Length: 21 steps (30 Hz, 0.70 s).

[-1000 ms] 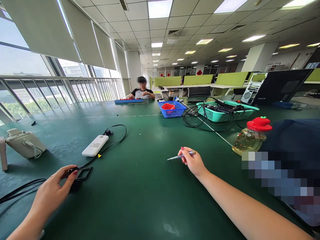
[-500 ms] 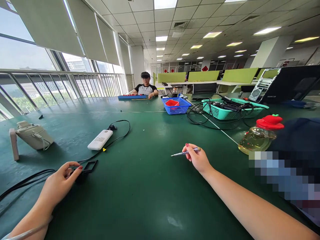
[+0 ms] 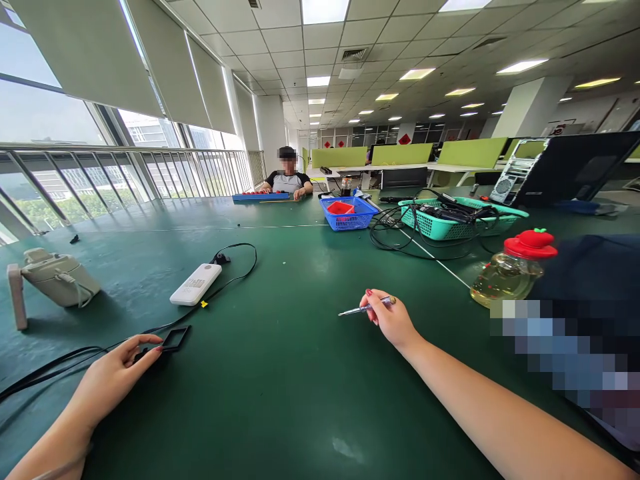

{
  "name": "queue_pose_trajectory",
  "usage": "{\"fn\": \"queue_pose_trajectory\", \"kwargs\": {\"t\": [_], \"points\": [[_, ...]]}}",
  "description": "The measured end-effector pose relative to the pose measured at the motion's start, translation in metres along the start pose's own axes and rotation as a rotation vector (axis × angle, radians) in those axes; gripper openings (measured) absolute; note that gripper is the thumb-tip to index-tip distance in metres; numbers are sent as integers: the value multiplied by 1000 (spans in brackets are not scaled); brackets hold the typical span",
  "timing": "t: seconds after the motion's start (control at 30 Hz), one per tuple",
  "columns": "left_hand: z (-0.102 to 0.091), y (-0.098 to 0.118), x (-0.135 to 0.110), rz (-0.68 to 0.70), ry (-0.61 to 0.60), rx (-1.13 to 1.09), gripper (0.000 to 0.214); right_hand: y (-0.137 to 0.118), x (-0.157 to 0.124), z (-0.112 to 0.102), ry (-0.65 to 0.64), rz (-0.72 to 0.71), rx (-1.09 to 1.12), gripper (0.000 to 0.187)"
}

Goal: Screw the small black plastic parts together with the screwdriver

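Note:
My right hand (image 3: 391, 320) is closed on a thin metal screwdriver (image 3: 357, 309) whose tip points left, just above the green table (image 3: 280, 373). My left hand (image 3: 117, 373) lies at the lower left with its fingers stretched over a small black part (image 3: 150, 359) that adjoins a black rectangular frame (image 3: 175, 339). A black cable (image 3: 45, 367) runs left from under that hand. Beyond it a white power bank (image 3: 195, 284) lies on the table with a looped black cord (image 3: 237, 263).
A beige pouch (image 3: 57, 281) sits at the far left. On the right stand a bottle with a red lid (image 3: 513, 273), a teal basket of cables (image 3: 457, 220) and a blue basket (image 3: 348, 213). Another person (image 3: 287, 179) sits at the far end.
My left hand has flattened, its fingers stretching out over the black part instead of pinching it. My right hand keeps the screwdriver in about the same place. The view has shifted slightly.

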<state>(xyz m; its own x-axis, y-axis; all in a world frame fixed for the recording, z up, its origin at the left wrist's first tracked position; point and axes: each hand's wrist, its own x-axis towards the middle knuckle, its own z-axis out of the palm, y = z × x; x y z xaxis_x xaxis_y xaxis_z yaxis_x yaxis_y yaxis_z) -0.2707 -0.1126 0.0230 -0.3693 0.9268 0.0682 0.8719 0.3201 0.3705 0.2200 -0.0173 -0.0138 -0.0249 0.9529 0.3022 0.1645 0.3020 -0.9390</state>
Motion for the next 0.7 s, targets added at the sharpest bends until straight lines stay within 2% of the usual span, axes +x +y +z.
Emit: {"fn": "queue_pose_trajectory", "kwargs": {"t": [0.2, 0.33, 0.57, 0.7], "points": [[1, -1, 0, 20, 32, -9, 60, 0, 0, 0, -2, -4, -14, 53], [1, 1, 0, -16, 20, 9, 54, 1, 1, 1, -5, -6, -16, 53], [-2, 5, -1, -72, 26, -3, 60, -1, 0, 1, -13, -2, -22, 53], [-2, 4, -1, -25, 27, -51, 63, 0, 0, 1, -20, -6, -26, 53]]}}
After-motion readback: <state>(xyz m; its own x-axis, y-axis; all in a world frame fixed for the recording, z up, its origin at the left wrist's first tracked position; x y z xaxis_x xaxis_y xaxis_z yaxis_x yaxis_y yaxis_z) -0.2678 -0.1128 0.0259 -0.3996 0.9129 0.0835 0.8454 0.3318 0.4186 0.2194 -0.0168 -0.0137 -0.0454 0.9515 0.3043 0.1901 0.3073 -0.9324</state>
